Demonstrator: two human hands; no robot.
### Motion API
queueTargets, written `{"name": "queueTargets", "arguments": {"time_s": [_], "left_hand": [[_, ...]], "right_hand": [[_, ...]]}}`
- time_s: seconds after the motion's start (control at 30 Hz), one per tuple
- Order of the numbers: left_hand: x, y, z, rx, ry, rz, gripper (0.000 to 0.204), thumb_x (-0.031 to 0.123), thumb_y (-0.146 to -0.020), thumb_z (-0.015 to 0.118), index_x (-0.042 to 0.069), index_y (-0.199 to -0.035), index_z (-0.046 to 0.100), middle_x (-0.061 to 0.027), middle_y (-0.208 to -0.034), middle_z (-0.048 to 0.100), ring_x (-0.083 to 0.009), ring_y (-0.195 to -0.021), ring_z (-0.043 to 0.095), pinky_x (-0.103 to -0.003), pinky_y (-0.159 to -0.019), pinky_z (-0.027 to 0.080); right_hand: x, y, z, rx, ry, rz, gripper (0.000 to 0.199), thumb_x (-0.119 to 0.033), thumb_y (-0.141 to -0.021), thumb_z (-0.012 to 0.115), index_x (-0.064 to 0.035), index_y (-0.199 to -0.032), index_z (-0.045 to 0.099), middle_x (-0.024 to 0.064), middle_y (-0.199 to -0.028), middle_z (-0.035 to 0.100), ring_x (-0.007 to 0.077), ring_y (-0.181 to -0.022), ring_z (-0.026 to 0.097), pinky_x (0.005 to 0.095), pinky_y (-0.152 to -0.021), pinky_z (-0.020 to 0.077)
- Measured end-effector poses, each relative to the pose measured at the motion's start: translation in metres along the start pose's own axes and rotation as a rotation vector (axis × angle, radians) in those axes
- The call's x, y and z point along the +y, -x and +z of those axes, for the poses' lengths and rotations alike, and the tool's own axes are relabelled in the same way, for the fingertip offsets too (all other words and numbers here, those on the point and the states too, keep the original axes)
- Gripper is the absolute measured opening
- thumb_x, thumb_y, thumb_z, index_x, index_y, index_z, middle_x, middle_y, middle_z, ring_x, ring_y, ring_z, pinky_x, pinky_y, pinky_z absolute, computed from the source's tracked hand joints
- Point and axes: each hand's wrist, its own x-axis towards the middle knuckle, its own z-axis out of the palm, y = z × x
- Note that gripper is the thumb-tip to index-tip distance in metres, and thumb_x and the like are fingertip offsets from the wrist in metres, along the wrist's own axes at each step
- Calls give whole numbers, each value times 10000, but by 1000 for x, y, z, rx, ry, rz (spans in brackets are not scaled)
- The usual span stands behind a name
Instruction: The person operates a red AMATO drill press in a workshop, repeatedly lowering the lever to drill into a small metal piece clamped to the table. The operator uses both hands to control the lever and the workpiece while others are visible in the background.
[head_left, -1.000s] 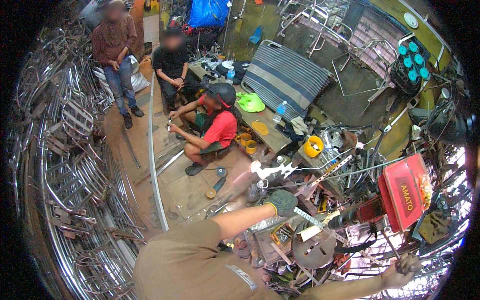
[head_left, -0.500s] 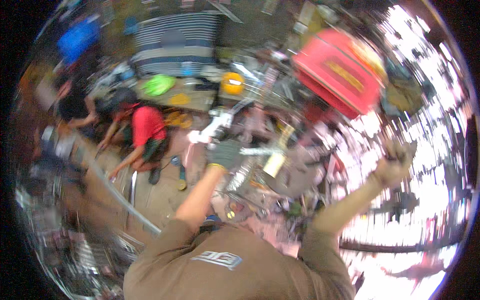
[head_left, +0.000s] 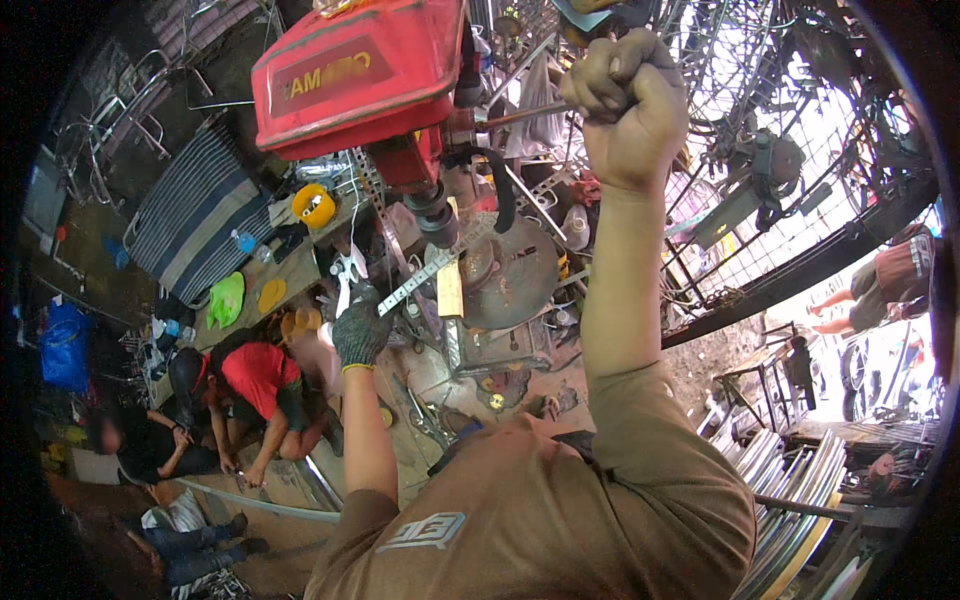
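My left hand, in a dark knitted glove with a yellow cuff, is closed round the near-left end of a flat metal strip with a row of holes. The strip runs over a wooden block on the round table of a drill press. Above it hangs the drill chuck, below the red drill press head. My bare right hand is raised at the upper right, its fingers wrapped round the end of the press's metal feed lever.
A person in a red shirt crouches at the left, beside another in black. A low bench carries a yellow ring-shaped roll and a green cloth. A wire mesh screen and metal rods stand at the right.
My view has swung right, so the red press head now sits nearer the upper middle. The earlier frame is blurred; my right hand was lower and farther right there. My left hand remains at the strip.
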Motion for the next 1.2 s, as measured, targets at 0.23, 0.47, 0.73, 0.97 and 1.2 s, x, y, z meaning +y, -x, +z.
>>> {"name": "queueTargets", "arguments": {"time_s": [0.23, 0.47, 0.73, 0.97, 1.2], "left_hand": [[-4, -6, -3, -83, -52, -11, 375, 407, -783, 677, 133, -1039, 663, -147, -952, 686, -367, -843, 663, -475, -726, 524], [-7, -4, 3, 4, 41, 10, 343, 386, -756, 706, 111, -958, 664, -158, -885, 672, -362, -801, 658, -474, -698, 519], [-8, -10, 2, -34, 24, -21, 378, 392, -749, 708, 80, -956, 648, -188, -935, 657, -358, -856, 655, -471, -725, 517], [-7, 3, 0, -110, 76, -74, 307, 325, -809, 599, 56, -934, 676, -183, -871, 683, -321, -803, 667, -471, -697, 516], [2, 22, -26, -41, 219, -170, 334, 349, -713, 643, 59, -846, 742, -176, -833, 708, -361, -787, 689, -465, -707, 551]], "right_hand": [[-5, 2, 9, -9, 64, 5, 126, -35, -821, 347, -83, -778, 455, 8, -552, 315, 104, -480, 249, 287, -502, 266], [-5, 6, 11, 45, -34, 1, 139, 36, -745, 355, -33, -739, 476, 56, -596, 398, 113, -507, 295, 271, -477, 254], [-5, 8, 6, -7, -93, 24, 131, 27, -774, 374, -38, -774, 488, 56, -610, 407, 110, -513, 304, 259, -476, 261], [0, 15, -66, 303, 405, 125, 126, -78, -887, 464, -12, -904, 570, 39, -743, 516, 121, -595, 457, 249, -535, 395], [32, -65, -105, 143, 476, 32, 162, -127, -919, 415, -36, -969, 538, 22, -763, 440, 100, -557, 361, 241, -504, 358]]}}
